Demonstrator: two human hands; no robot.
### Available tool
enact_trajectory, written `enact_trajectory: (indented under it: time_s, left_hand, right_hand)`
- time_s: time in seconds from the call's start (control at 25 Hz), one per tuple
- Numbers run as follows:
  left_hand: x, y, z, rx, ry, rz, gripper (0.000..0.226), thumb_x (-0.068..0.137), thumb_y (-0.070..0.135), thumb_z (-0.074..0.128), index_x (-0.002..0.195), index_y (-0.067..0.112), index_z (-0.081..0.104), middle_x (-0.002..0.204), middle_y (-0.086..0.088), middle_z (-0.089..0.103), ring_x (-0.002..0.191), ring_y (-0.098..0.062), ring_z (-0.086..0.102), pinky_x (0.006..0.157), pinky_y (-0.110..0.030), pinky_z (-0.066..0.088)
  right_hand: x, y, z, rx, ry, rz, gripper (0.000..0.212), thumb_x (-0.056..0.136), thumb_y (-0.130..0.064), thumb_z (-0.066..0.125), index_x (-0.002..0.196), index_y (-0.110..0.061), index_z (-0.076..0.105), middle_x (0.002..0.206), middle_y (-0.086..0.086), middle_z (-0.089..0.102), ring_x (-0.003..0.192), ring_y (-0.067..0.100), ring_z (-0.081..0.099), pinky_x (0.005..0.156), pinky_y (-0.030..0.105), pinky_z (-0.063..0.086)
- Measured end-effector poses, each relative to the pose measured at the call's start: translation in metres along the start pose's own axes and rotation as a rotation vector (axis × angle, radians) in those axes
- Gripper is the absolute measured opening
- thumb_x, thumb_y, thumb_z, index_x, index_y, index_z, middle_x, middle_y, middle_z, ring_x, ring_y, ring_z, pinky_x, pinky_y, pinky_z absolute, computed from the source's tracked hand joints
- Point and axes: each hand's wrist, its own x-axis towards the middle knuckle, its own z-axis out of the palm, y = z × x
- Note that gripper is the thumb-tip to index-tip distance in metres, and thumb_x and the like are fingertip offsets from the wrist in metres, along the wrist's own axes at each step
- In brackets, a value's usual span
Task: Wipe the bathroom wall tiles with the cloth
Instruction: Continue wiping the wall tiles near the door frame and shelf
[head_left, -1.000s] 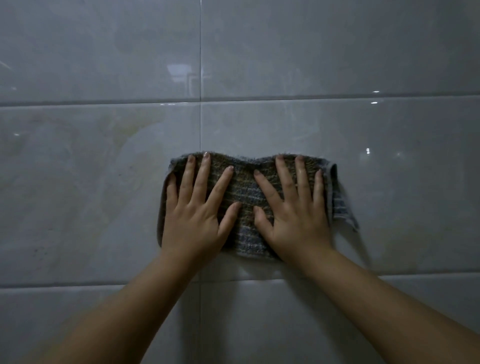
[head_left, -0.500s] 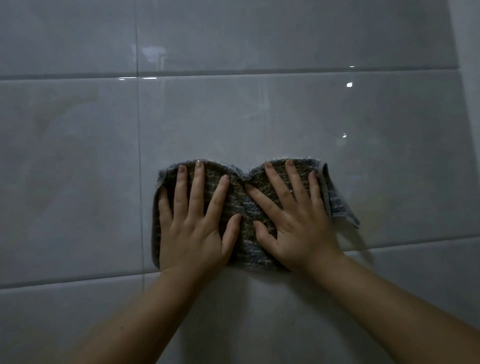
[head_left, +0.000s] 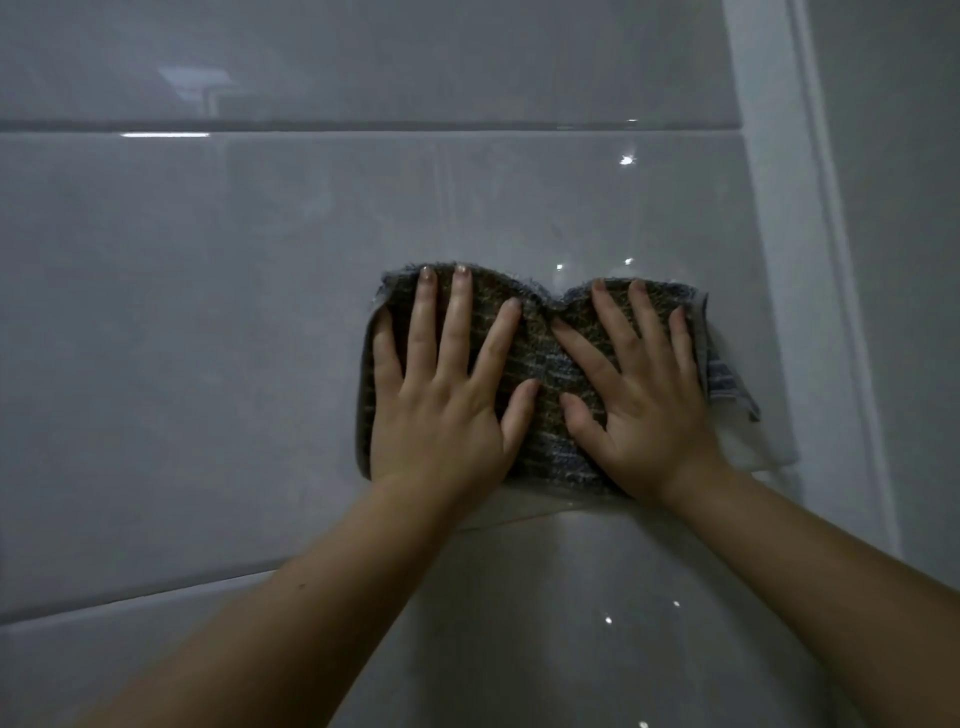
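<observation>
A dark grey striped cloth (head_left: 543, 364) lies flat against the glossy grey wall tiles (head_left: 182, 338), right of centre in the head view. My left hand (head_left: 441, 405) presses on its left half with fingers spread. My right hand (head_left: 644, 410) presses on its right half, thumb close to the left thumb. The cloth's top edge dips between the two hands, and a loose corner (head_left: 732, 389) hangs off at the right. Both forearms reach up from the bottom of the frame.
A pale vertical strip (head_left: 789, 260), like a frame or wall corner, runs down just right of the cloth. Horizontal grout lines cross above (head_left: 363, 124) and below (head_left: 130, 597) the hands. The tiles stretch wide to the left.
Both hands have slid the cloth to the right along the tile. The vertical grout line has left the view and the pale strip at the right has come in.
</observation>
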Motion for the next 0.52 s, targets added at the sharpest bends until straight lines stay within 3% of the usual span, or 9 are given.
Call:
enact_trajectory:
  time_s: [0.24,0.4,0.52]
  left_hand:
    - [0.041,0.074,0.015,-0.042,-0.011,0.037,0.067,0.097,0.06,0.02,0.157,0.029,0.019,0.166,-0.011,0.006,0.152,-0.032,0.0,0.117,-0.053,-0.008]
    - [0.034,0.089,0.021,-0.062,0.01,0.056,0.066,0.097,0.059,0.024,0.156,0.029,0.023,0.165,-0.011,0.01,0.152,-0.032,0.004,0.117,-0.053,-0.004]
    - [0.02,0.079,0.02,-0.065,0.016,0.086,0.065,0.098,0.06,0.027,0.156,0.03,0.025,0.165,-0.01,0.013,0.152,-0.031,0.007,0.118,-0.053,0.0]
  right_hand:
    - [-0.014,0.078,-0.006,-0.003,-0.024,0.125,0.062,0.091,-0.047,0.036,0.15,-0.031,0.028,0.161,0.007,0.015,0.149,0.03,0.006,0.119,0.055,0.005]
    - [-0.033,0.078,-0.007,0.032,-0.02,0.184,0.062,0.092,-0.044,0.034,0.151,-0.026,0.026,0.161,0.009,0.015,0.149,0.03,0.005,0.121,0.049,0.006]
    - [-0.042,0.058,-0.005,-0.001,-0.013,0.247,0.063,0.091,-0.044,0.033,0.151,-0.026,0.025,0.161,0.01,0.015,0.149,0.032,0.006,0.12,0.053,0.006]
